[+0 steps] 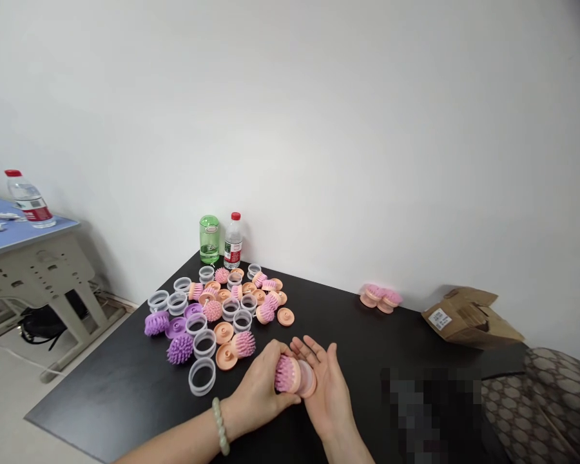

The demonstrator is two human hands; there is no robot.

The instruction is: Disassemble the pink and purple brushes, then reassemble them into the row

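A pink brush head with soft spiky bristles and a round peach plastic base (290,376) is gripped in the narrowly closed left hand (260,381), and a pale green beaded bracelet (220,426) is worn on that wrist. The right hand (327,393) is held wide open, palm up, against the base. Beside them, clear ribbed plastic rings (202,376), peach discs (226,356) and spiky purple brush heads (180,348) are scattered across a matt black table (101,401). A green bottle (209,239) and a clear water bottle with a red cap (232,241) stand behind. A torn brown cardboard box (470,319) lies far right, its contents unseen.
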